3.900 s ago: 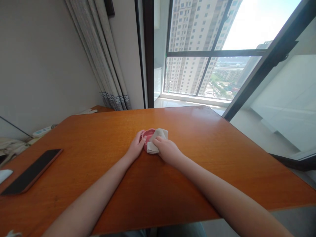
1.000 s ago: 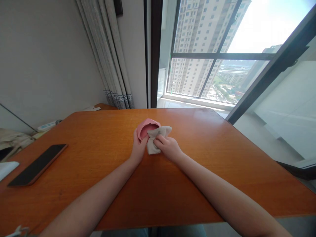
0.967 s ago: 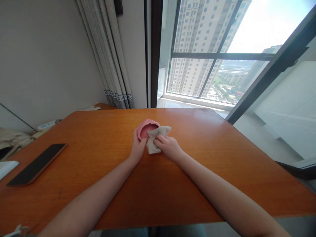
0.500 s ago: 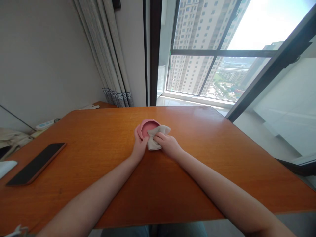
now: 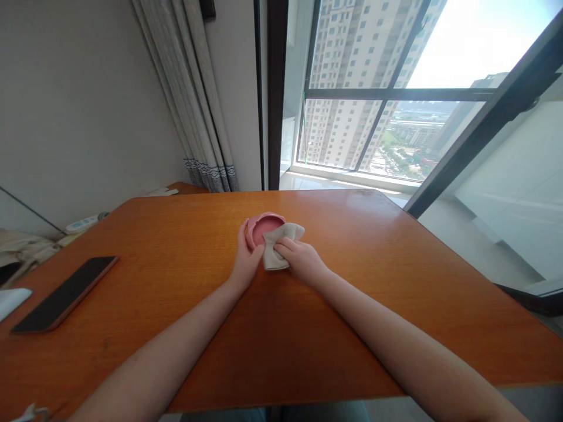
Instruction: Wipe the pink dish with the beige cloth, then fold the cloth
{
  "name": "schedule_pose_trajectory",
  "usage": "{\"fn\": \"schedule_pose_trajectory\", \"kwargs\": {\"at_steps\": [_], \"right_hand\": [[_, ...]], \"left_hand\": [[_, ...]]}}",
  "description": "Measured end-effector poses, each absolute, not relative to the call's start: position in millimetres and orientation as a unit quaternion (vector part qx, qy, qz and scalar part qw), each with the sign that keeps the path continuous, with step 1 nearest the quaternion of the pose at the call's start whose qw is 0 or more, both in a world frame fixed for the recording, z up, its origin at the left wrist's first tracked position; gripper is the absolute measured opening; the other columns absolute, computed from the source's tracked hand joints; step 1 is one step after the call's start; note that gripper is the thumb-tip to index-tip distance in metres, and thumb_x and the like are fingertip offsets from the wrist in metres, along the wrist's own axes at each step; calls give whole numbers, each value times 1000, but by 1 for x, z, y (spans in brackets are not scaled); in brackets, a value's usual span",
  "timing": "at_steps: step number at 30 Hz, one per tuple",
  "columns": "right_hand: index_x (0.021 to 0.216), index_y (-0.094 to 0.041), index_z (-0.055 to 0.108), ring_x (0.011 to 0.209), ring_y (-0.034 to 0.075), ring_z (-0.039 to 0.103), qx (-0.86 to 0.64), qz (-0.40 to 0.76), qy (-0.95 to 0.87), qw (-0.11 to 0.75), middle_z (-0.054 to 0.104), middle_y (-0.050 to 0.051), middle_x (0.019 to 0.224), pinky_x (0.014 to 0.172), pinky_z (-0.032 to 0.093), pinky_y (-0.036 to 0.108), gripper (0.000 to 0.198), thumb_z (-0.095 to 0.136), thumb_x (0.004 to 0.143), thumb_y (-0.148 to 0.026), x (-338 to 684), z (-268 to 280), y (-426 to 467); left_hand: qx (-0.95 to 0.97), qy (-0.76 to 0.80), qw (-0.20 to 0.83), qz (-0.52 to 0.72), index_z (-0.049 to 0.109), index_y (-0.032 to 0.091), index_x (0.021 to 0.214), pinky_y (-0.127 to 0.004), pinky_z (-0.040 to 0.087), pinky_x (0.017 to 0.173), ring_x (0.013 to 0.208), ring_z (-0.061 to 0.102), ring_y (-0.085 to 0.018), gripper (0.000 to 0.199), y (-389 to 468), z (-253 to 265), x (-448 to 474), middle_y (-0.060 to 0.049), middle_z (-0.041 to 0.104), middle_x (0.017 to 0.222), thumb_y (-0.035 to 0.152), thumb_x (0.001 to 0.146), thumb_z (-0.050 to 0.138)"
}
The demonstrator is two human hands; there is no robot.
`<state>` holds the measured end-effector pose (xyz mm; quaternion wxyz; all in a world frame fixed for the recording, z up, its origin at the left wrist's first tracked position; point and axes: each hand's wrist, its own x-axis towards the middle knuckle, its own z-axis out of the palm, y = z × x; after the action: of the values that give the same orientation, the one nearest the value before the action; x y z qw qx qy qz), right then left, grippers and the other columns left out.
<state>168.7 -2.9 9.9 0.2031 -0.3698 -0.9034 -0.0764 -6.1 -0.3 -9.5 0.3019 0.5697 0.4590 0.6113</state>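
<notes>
A small pink bowl (image 5: 266, 221) is held tilted over the wooden table, its hollow side facing me. My left hand (image 5: 247, 253) grips its left edge, thumb at the near side and fingers round the outside. In my right hand (image 5: 299, 257) a pale, creased cloth (image 5: 276, 258) is pinched, and it lies against the bowl's right and near rim. The cloth covers part of the bowl, and the tips of my right fingers are partly hidden in its folds.
The brown wooden table (image 5: 176, 246) stretches out on all sides. A flat dark slab (image 5: 65, 293) lies at its left, beside a white object (image 5: 13, 300) cut off by the frame. A power strip (image 5: 83, 223) sits beyond the left edge. Behind are a curtain (image 5: 189, 88) and a window.
My left hand's fingers have shifted slightly on the bowl's left edge, and the bowl is turned a little. The cloth and right hand stay nearly in place.
</notes>
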Motion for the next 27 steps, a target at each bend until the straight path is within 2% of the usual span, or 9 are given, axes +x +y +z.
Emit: {"fn": "schedule_pose_trajectory", "kwargs": {"at_steps": [4, 8, 10, 12, 15, 19, 21, 23, 27], "right_hand": [[105, -20, 58, 82, 12, 54, -350, -69, -919, 168, 57, 5, 105, 66, 36, 23, 21, 47, 88, -14, 183, 14, 5], [97, -19, 60, 77, 12, 52, -365, -90, -910, 176, 58, 5, 101, 62, 34, 24, 18, 44, 90, -15, 180, 13, 2], [98, -18, 59, 76, 13, 52, -372, -97, -903, 193, 58, 5, 100, 61, 33, 25, 19, 42, 91, -15, 173, 12, -3], [98, -18, 59, 74, 12, 51, -375, -94, -900, 200, 58, 4, 100, 61, 33, 25, 18, 42, 90, -15, 168, 12, -7], [100, -19, 57, 74, 12, 52, -368, -90, -908, 181, 58, 3, 102, 60, 33, 25, 17, 45, 89, -15, 171, 14, -4], [100, -21, 58, 80, 13, 54, -369, -98, -911, 157, 58, 3, 104, 61, 32, 25, 17, 47, 88, -16, 184, 14, 5], [96, -20, 59, 77, 13, 54, -382, -93, -908, 148, 58, 3, 101, 60, 32, 25, 15, 48, 87, -15, 184, 13, 5], [95, -19, 60, 74, 12, 53, -398, -89, -899, 158, 58, 4, 99, 59, 33, 25, 16, 46, 88, -15, 177, 10, 1], [104, -18, 59, 73, 13, 52, -383, -86, -898, 200, 59, 5, 100, 60, 35, 26, 22, 45, 88, -16, 162, 6, -8]], "left_hand": [[622, 461, 274, 571, 39, 21, 133, -40, 24, 113, 133, 35, -26, 70, 0, -2, -12, -8, 40, 142, 17, 67, 61], [551, 440, 346, 619, 15, 23, 142, -39, 36, 106, 127, 44, -23, 79, -4, -6, -1, -12, 38, 142, 28, 76, 58], [529, 427, 363, 637, 11, 24, 142, -36, 36, 107, 130, 40, -21, 79, -4, -12, 5, -11, 32, 146, 31, 79, 57], [537, 427, 355, 635, 19, 24, 140, -35, 33, 109, 132, 37, -21, 75, -2, -17, 5, -10, 32, 146, 30, 77, 58], [557, 465, 333, 602, 33, 22, 134, -39, 29, 111, 130, 39, -23, 63, 3, -17, -4, -9, 41, 140, 25, 75, 56], [602, 489, 315, 547, 39, 21, 133, -39, 23, 113, 134, 33, -26, 69, 5, -10, -13, -9, 39, 142, 20, 68, 61], [573, 479, 351, 565, 33, 22, 137, -40, 29, 109, 128, 41, -25, 75, 3, -8, -9, -9, 44, 137, 25, 69, 65], [491, 456, 431, 605, 30, 24, 137, -39, 40, 100, 114, 54, -22, 72, 0, -8, -3, -9, 54, 125, 33, 74, 63], [376, 406, 535, 638, 46, 19, 119, -30, 49, 82, 92, 61, -16, 53, -1, -10, 8, -6, 61, 106, 30, 71, 65]]}}
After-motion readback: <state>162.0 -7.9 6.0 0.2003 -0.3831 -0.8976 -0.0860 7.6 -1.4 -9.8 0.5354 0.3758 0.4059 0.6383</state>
